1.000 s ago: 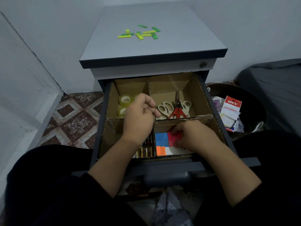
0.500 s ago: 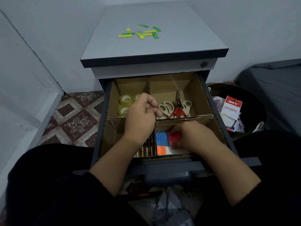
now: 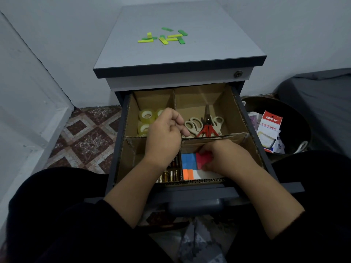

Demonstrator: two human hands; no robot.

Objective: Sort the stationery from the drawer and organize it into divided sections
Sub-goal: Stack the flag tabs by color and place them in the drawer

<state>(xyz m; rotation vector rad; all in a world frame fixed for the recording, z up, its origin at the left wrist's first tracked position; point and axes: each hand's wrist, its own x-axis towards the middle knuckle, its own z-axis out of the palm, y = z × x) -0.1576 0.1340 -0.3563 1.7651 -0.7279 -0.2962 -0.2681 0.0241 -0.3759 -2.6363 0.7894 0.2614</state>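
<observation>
Sorting in progress: the pink sticky-note pad (image 3: pixel 204 158) lies tilted in the near right section of the cardboard divider (image 3: pixel 209 138), just beside a blue pad (image 3: pixel 188 161) and above an orange pad (image 3: pixel 187 174) and a white pad (image 3: pixel 206 175). We see the right hand (image 3: pixel 226 156) with its fingers curled on the pink pad, pinching its right edge; we judge the step in hand to be seating this pad flat among the others. The left hand (image 3: pixel 164 138) hangs above the centre divider wall, loosely clenched; whether it holds anything small we cannot tell. Under its wrist, batteries (image 3: pixel 170 175) stand in the near left section. Farther back, tape rolls (image 3: pixel 146 120) fill the far left section and scissors (image 3: pixel 206 125) the far right, all inside the open drawer (image 3: pixel 197 194). On the cabinet's top surface (image 3: pixel 209 48), green and yellow strips (image 3: pixel 164 37) lie scattered and unsorted. We judge the next move to call for pressing the pink pad level against the blue one, then reaching up for the strips, which have no visible place in any section yet. A bin (image 3: pixel 302 118) holding a stationery packet (image 3: pixel 270 126) stands to the right.
</observation>
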